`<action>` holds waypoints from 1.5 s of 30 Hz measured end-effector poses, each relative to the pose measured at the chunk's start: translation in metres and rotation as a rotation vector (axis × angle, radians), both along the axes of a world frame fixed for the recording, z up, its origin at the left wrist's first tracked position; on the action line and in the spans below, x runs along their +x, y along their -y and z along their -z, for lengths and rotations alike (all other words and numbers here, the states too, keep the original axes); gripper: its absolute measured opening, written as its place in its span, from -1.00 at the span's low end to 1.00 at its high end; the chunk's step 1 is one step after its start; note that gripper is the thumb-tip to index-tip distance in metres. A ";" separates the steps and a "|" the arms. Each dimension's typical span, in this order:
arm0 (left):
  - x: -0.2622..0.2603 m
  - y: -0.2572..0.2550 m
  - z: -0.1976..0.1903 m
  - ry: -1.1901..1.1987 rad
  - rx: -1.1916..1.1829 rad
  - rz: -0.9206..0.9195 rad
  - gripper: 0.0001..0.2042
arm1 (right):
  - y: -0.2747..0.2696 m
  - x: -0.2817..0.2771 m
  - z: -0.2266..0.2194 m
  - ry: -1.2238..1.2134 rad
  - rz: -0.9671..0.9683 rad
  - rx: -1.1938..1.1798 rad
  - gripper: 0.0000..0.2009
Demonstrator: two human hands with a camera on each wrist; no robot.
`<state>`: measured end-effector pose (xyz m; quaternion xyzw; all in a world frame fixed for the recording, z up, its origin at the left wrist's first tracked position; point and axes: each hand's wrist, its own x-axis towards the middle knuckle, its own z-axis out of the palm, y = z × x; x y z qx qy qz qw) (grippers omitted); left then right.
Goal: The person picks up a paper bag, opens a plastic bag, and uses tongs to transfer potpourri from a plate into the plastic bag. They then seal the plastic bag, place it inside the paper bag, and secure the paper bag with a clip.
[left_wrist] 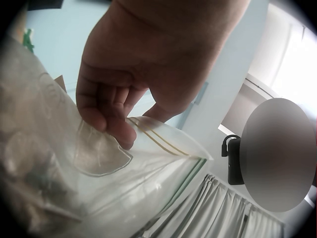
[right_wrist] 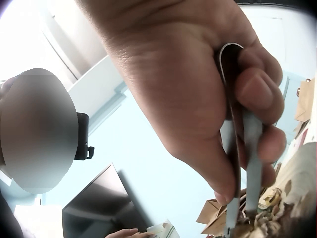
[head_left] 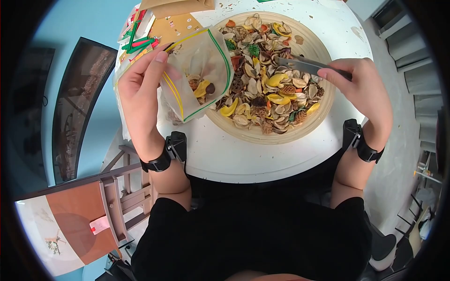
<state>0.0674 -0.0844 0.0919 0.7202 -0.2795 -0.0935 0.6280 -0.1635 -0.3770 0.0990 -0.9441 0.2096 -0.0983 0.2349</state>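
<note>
My left hand (head_left: pixel 140 91) pinches the rim of a clear zip bag (head_left: pixel 220 58) with yellow and green seal lines, whose mouth gapes. Inside the bag lie some dried pieces (head_left: pixel 202 88), one of them yellow. In the left wrist view the thumb and fingers grip the plastic bag (left_wrist: pixel 143 173) near its seal. My right hand (head_left: pixel 361 86) holds metal tongs (head_left: pixel 307 65), their tips down in the potpourri (head_left: pixel 253 84) at the upper middle. The right wrist view shows the tongs (right_wrist: pixel 253 163) with their two arms slightly apart. Dried petals and cones cover the round wooden tray (head_left: pixel 323 51).
The tray stands on a white table (head_left: pixel 234 164). Brown paper packaging (head_left: pixel 178 7) lies at the back left, beside green and red sticks (head_left: pixel 138 44). A wooden stand (head_left: pixel 126 196) is below the table's left side. Small crumbs dot the tabletop.
</note>
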 end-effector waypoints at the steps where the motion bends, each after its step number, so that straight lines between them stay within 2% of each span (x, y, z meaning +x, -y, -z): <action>1: 0.000 0.000 0.000 -0.003 -0.001 0.001 -0.70 | 0.001 -0.001 0.000 0.031 0.000 -0.005 -0.71; 4: -0.001 0.000 -0.001 -0.009 0.001 0.002 -0.70 | -0.005 -0.001 -0.011 0.127 0.022 0.022 -0.74; 7: -0.003 0.001 -0.002 -0.007 0.010 -0.003 -0.71 | -0.014 0.002 -0.005 0.389 -0.030 0.149 -0.78; 10: -0.004 0.001 -0.002 -0.010 0.014 -0.007 -0.71 | -0.045 0.018 -0.002 0.555 -0.118 0.136 -0.79; 11: -0.004 0.001 -0.002 -0.017 0.011 -0.008 -0.71 | -0.055 0.023 -0.002 0.553 -0.145 0.158 -0.76; 12: -0.003 0.001 -0.002 -0.023 0.010 -0.008 -0.71 | -0.061 0.023 -0.009 0.421 -0.152 0.165 -0.75; 14: -0.002 0.000 -0.001 -0.028 0.006 -0.010 -0.70 | -0.062 0.023 -0.015 0.307 -0.119 0.200 -0.73; 16: 0.000 -0.001 0.001 -0.025 -0.008 -0.016 -0.70 | -0.054 0.023 -0.014 0.339 -0.043 0.251 -0.73; 19: 0.001 -0.001 0.000 -0.010 0.002 -0.021 -0.71 | -0.032 0.017 -0.004 0.406 -0.002 0.206 -0.71; 24: 0.002 -0.001 0.001 -0.020 -0.011 -0.013 -0.71 | -0.012 -0.005 -0.015 -0.017 -0.038 0.140 -0.71; 33: 0.000 0.000 0.000 -0.005 0.001 -0.012 -0.70 | -0.017 0.010 0.008 0.025 -0.022 0.046 -0.60; 42: 0.001 0.000 0.001 -0.022 0.010 -0.012 -0.70 | -0.019 0.017 0.004 -0.043 -0.078 -0.083 -0.73; 45: 0.002 0.000 0.002 -0.014 0.005 -0.016 -0.70 | -0.015 0.013 0.004 0.079 -0.069 -0.038 -0.73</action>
